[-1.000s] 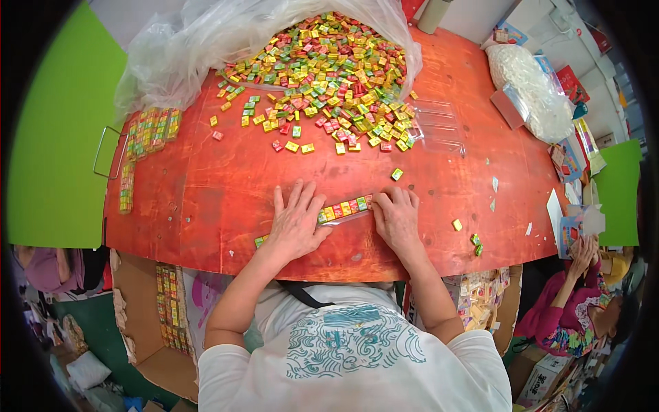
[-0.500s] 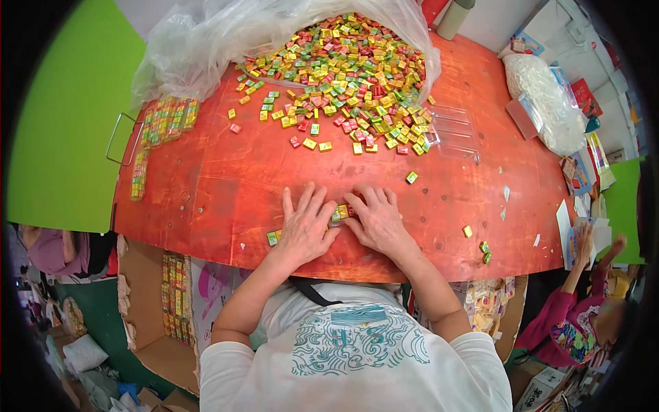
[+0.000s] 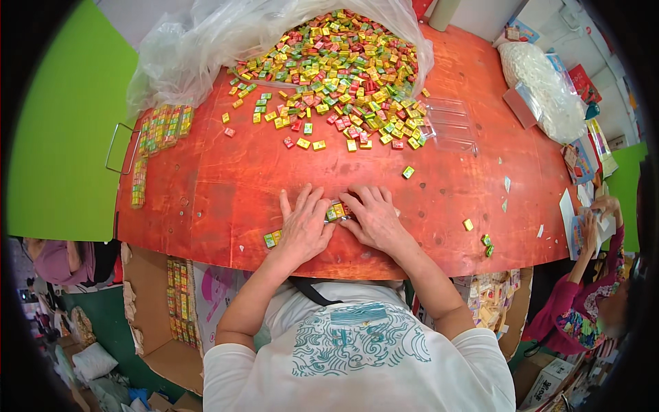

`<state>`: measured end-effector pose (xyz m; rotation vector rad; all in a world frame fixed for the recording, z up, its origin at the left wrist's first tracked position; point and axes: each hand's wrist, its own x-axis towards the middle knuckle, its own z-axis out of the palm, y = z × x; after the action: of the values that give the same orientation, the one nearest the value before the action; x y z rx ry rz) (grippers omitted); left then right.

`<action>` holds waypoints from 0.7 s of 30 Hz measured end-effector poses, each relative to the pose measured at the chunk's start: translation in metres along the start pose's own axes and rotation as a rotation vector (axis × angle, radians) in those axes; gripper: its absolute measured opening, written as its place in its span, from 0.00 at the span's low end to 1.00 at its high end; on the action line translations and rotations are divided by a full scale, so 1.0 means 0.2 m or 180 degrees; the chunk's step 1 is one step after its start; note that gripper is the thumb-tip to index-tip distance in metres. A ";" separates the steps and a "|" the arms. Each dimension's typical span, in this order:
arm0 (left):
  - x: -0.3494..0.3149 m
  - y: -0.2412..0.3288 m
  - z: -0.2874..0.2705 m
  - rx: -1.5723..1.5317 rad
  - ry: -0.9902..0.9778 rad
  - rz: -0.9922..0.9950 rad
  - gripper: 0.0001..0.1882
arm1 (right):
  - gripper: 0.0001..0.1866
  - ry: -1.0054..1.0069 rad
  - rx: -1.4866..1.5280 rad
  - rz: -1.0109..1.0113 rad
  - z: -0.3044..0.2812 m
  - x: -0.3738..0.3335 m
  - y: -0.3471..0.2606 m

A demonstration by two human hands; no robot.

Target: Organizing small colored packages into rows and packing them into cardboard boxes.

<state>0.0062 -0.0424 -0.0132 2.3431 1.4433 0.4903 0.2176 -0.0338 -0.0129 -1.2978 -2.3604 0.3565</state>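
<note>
Small wrapped blocks (image 3: 336, 211), yellow and green, sit in a short row between my hands near the table's front edge. My left hand (image 3: 305, 223) lies over the row with its fingers bent. The row's left end (image 3: 272, 239) shows beyond that hand; the middle is hidden under it. My right hand (image 3: 375, 218) closes its thumb and forefinger around the right end, where a red block partly shows. Clear film or plastic seems to surround the row. A loose green-and-yellow block (image 3: 408, 172) lies beyond my right hand.
Loose blocks (image 3: 343, 82) spill from a clear plastic bag (image 3: 175, 69) at the back. Packed rows (image 3: 165, 129) stand at left; an empty clear tray (image 3: 449, 127) lies right of the pile. A cardboard box (image 3: 152, 302) sits below the table. Another person's hands (image 3: 594, 223) hold paper at right.
My hands stay on the row with only slight finger shifts. The view has tilted a little. At right, the other person's hands have come together on the papers.
</note>
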 end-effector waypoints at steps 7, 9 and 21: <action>-0.04 0.02 0.01 0.0952 0.0338 0.0444 0.26 | 0.30 0.0097 -0.0017 0.0079 0.02 0.00 0.01; -0.06 0.03 -0.01 0.0762 0.0281 0.0198 0.31 | 0.31 0.0097 -0.0039 0.0083 0.01 0.00 0.02; 0.09 0.14 -0.05 0.0502 -0.0263 0.0399 0.41 | 0.34 0.1155 0.0402 0.0934 -0.18 -0.20 0.18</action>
<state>0.0309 -0.0362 0.0097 2.5572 1.3480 0.3175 0.2800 -0.0471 -0.0052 -1.5067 -1.8258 0.3192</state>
